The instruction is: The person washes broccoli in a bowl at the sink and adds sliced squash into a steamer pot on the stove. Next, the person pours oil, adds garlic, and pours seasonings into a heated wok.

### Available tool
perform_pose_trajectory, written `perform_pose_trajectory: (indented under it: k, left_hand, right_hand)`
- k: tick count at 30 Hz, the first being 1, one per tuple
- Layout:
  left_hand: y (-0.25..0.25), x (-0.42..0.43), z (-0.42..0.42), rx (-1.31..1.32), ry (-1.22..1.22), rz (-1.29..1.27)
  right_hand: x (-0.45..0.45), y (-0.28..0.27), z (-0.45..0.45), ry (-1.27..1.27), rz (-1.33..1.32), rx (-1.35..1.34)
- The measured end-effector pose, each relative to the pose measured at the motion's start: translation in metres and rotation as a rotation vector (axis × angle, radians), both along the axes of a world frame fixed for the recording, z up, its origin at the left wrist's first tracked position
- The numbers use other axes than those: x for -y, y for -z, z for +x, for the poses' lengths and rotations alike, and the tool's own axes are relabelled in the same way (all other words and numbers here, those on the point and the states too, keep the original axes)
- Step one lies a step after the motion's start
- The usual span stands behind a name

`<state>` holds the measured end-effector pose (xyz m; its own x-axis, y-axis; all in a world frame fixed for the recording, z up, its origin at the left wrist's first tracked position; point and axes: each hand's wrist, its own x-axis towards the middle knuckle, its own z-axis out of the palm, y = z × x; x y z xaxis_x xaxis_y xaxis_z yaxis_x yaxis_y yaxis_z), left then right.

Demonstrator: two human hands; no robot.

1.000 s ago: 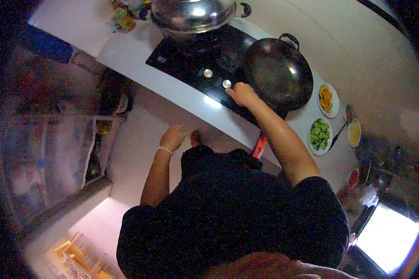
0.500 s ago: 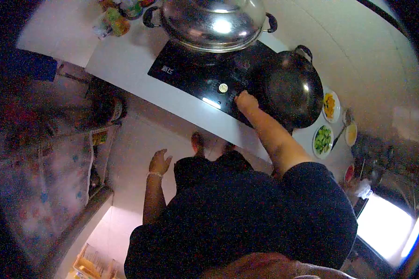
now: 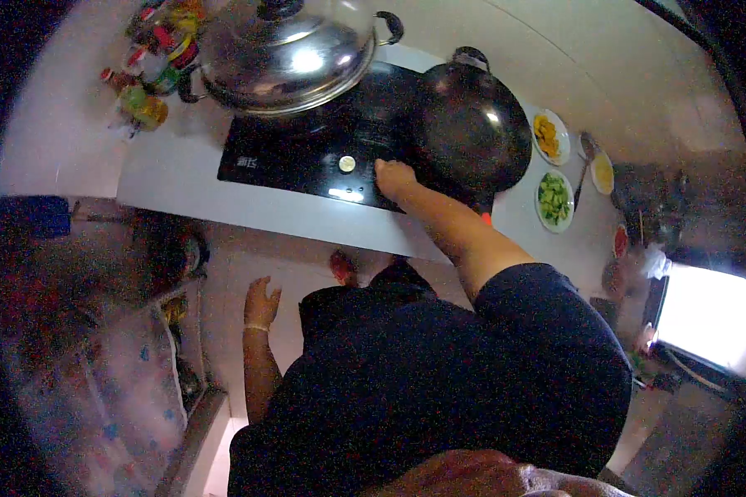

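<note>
My right hand [image 3: 396, 180] reaches over the black cooktop [image 3: 294, 170], fingers curled together at its control area, just right of a round silver knob [image 3: 347, 164]. What lies under the fingertips is hidden. A lit display [image 3: 346, 195] glows near the front edge. Right beside this hand, a dark wok [image 3: 471, 128] sits on the right part of the cooktop. My left hand [image 3: 262, 302] hangs low at my side, away from the counter, fingers apart and holding nothing. A large lidded steel pot [image 3: 294, 70] stands at the back left of the cooktop.
Right of the wok are a plate of yellow-orange pieces [image 3: 549, 135], a plate of chopped green vegetable [image 3: 554, 201] and a pale yellow dish [image 3: 603, 172]. Several bottles and jars [image 3: 153, 70] crowd the back left. The white counter edge [image 3: 290, 217] runs before me.
The view has turned and shifted, so pot, wok and cooktop appear further left. My right hand stays at the cooktop controls with fingers curled; my left hand still hangs open.
</note>
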<state>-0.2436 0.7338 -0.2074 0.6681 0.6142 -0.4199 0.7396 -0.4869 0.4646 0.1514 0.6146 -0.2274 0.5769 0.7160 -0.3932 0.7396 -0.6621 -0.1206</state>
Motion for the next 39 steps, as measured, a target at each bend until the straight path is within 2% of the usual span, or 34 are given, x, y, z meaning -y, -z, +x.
perform_pose_trajectory:
  k: [2,5,8,11,14,16,20,23,27,32,35,39]
  left_hand:
    - [-0.009,0.004,-0.001,-0.04,0.0,-0.055]
    - [0.014,0.006,-0.014,0.064,0.029,-0.054]
    - [-0.002,0.009,-0.001,0.006,0.053,-0.007]
    - [0.004,0.007,-0.002,0.058,0.059,-0.046]
    - [-0.012,0.018,-0.002,0.038,0.063,-0.055]
    - [-0.005,0.022,-0.007,0.027,0.066,-0.057]
    - [0.013,0.032,-0.02,0.057,0.072,-0.036]
    - [-0.003,0.036,-0.01,-0.001,0.006,-0.092]
    - [0.004,0.037,-0.01,0.017,0.005,-0.086]
    - [0.002,0.035,-0.01,0.01,-0.004,-0.096]
    - [-0.004,0.03,-0.014,0.0,-0.013,-0.104]
    - [-0.009,0.025,-0.017,0.013,0.048,-0.055]
  right_hand:
    - [0.0,-0.004,-0.003,0.017,0.01,-0.009]
    - [-0.001,-0.017,-0.009,0.017,0.026,-0.015]
    - [-0.001,-0.021,-0.008,0.005,-0.006,-0.011]
    - [-0.004,-0.023,-0.005,0.045,-0.053,-0.04]
    - [-0.001,-0.011,-0.003,0.072,0.0,-0.037]
    - [0.003,-0.022,-0.007,0.005,0.002,-0.038]
    - [0.001,-0.003,-0.002,0.017,-0.022,-0.006]
    - [0.001,0.003,0.001,0.019,-0.035,0.023]
    - [-0.001,0.003,0.005,0.026,-0.041,0.012]
    - [0.0,0.027,0.012,0.077,-0.058,0.001]
    - [-0.003,0.012,0.002,0.072,-0.061,0.014]
    - [-0.001,-0.038,-0.022,0.16,-0.01,0.02]
